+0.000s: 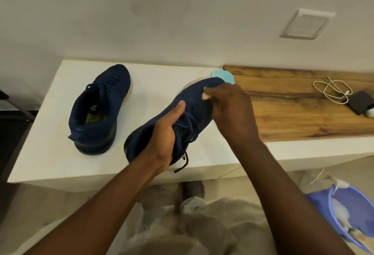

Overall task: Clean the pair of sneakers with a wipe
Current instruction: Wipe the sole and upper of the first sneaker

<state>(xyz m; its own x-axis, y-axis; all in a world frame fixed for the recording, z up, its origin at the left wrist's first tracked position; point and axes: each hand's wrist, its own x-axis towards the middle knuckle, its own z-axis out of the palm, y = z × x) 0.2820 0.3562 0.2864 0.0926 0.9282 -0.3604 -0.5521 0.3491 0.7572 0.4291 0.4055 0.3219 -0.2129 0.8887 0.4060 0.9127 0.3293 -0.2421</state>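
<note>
Currently | my left hand (162, 139) grips sneaker (194, 101) | right hand (230, 111) pinches wipe (205, 96) on toe | second sneaker (99, 111) on table (50, 153)

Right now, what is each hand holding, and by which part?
The left hand grips the raised sneaker around its middle, thumb on the upper. The right hand touches its toe; whether it pinches anything cannot be told.

One sneaker (97, 111) was set on the left of the table (50, 133); the other sneaker (194, 101) was held to its right. A packet (223, 75) was placed behind its toe. Further right, a cable (332, 89) and a box (358, 101) were laid on a shelf (283, 113), and a basin (354, 214) was set on the floor below.
</note>
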